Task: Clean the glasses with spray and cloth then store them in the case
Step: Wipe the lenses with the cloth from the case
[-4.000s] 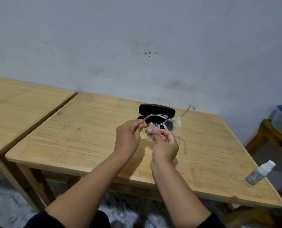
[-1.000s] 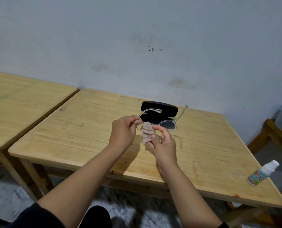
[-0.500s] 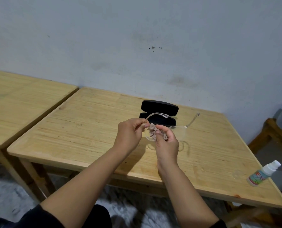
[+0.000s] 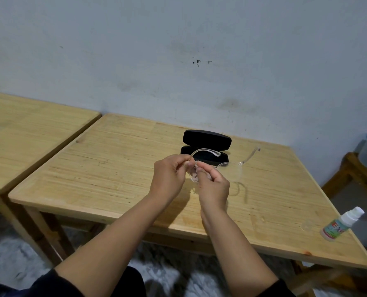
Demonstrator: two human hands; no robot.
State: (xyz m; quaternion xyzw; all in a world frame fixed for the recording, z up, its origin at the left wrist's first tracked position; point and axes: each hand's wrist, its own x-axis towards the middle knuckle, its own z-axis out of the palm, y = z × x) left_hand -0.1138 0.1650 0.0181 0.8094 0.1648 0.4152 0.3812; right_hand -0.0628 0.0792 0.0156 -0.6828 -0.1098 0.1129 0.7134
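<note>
Glasses [image 4: 225, 166] with a clear plastic frame hang above the pale, grained wooden worktop [image 4: 114, 168], between both hands. I see the left hand [image 4: 169, 176] with fingers curled, pinching the frame at its left hinge, one transparent arm curving back over the case [image 4: 206, 146]. The right hand [image 4: 212, 185] pinches a small pinkish cloth [image 4: 194, 177] against the left lens; most of the cloth is hidden by the fingers. That case is black, oblong with rounded ends, lid standing open, just behind the hands. A small spray bottle [image 4: 339, 225], white nozzle, colourful label, lies tilted at the worktop's right edge, well apart.
</note>
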